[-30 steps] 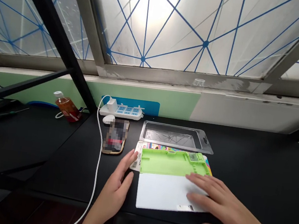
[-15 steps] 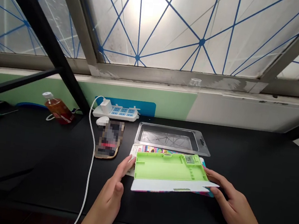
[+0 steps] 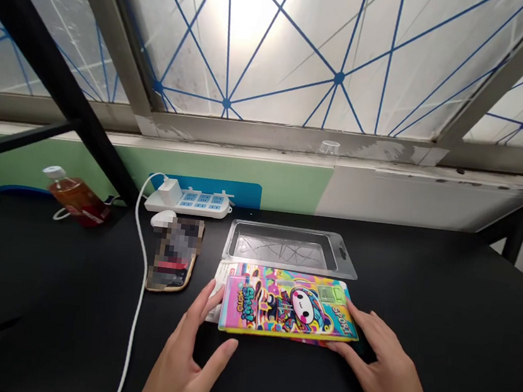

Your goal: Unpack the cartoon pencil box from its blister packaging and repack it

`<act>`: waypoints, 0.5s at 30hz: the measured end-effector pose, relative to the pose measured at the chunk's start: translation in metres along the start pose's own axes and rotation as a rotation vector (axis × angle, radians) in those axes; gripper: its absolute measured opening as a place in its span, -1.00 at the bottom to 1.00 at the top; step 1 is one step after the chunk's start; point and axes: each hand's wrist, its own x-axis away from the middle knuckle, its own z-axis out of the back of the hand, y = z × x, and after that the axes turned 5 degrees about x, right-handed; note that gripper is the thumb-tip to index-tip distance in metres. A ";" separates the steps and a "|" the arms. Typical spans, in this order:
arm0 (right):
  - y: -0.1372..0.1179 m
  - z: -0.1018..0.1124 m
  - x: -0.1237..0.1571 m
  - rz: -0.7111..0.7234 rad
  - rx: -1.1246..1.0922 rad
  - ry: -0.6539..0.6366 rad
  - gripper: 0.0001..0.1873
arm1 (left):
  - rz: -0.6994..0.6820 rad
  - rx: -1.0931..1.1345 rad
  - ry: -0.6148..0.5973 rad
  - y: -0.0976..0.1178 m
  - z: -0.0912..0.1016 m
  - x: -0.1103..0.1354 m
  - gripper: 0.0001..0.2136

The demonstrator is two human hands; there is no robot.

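Observation:
A colourful pencil case point(image 3: 276, 306) with a cartoon figure and the word SPORT lies closed in front of me, a yellow edge showing along its near side. Its right end is between the thumb and fingers of my right hand point(image 3: 377, 360), thumb at the near corner. My left hand point(image 3: 193, 340) is by the left end with fingers apart; the fingertips are close to the case, and I cannot tell if they touch it. Under the case lies a printed card point(image 3: 222, 275), mostly covered. Just behind is a clear plastic blister tray point(image 3: 346, 265).
On the left are a phone point(image 3: 191, 257), a white rounded object point(image 3: 163, 219), a white cable point(image 3: 136, 308) and a power strip point(image 3: 203, 205). Farther left leans a bottle point(image 3: 75, 198) of brown drink. A clear cup point(image 3: 329, 148) stands on the sill. Black frame bars point(image 3: 63, 63) cross the left side.
The pencil case was open, its green inside and a white flap facing me; now it is closed with its printed face up. My left thumb has spread away from the fingers. The view has shifted slightly.

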 end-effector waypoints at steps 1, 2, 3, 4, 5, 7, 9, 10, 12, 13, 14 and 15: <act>0.000 0.002 0.000 0.010 0.007 0.031 -0.48 | -0.019 0.006 0.043 0.006 -0.003 -0.001 -0.34; 0.001 0.006 -0.003 0.015 0.011 0.055 -0.50 | -0.043 0.005 0.079 0.013 -0.006 -0.003 -0.35; 0.002 0.010 -0.009 0.020 0.012 0.072 -0.51 | -0.076 -0.005 0.101 0.022 -0.008 -0.007 -0.36; 0.004 0.015 -0.017 0.030 0.019 0.087 -0.51 | -0.104 -0.033 0.106 0.031 -0.011 -0.014 -0.35; 0.006 0.019 -0.028 0.046 0.028 0.099 -0.50 | -0.134 -0.084 0.088 0.040 -0.013 -0.023 -0.34; 0.012 0.026 -0.055 0.095 0.053 0.109 -0.51 | -0.238 -0.230 -0.005 0.056 -0.016 -0.046 -0.34; 0.019 0.024 -0.084 0.145 0.067 0.093 -0.51 | -0.287 -0.360 -0.050 0.066 -0.020 -0.071 -0.34; 0.022 0.021 -0.096 0.167 0.074 0.073 -0.50 | -0.270 -0.399 -0.073 0.068 -0.022 -0.084 -0.31; 0.027 0.008 -0.113 0.207 0.087 0.023 -0.50 | -0.231 -0.449 -0.064 0.065 -0.026 -0.104 -0.34; 0.029 0.000 -0.117 0.227 0.091 -0.003 -0.50 | -0.226 -0.474 -0.036 0.062 -0.029 -0.112 -0.36; 0.030 -0.008 -0.120 0.243 0.090 -0.024 -0.51 | -0.226 -0.505 -0.007 0.058 -0.032 -0.118 -0.38; 0.030 -0.015 -0.121 0.256 0.086 -0.042 -0.51 | -0.228 -0.541 0.020 0.053 -0.035 -0.121 -0.40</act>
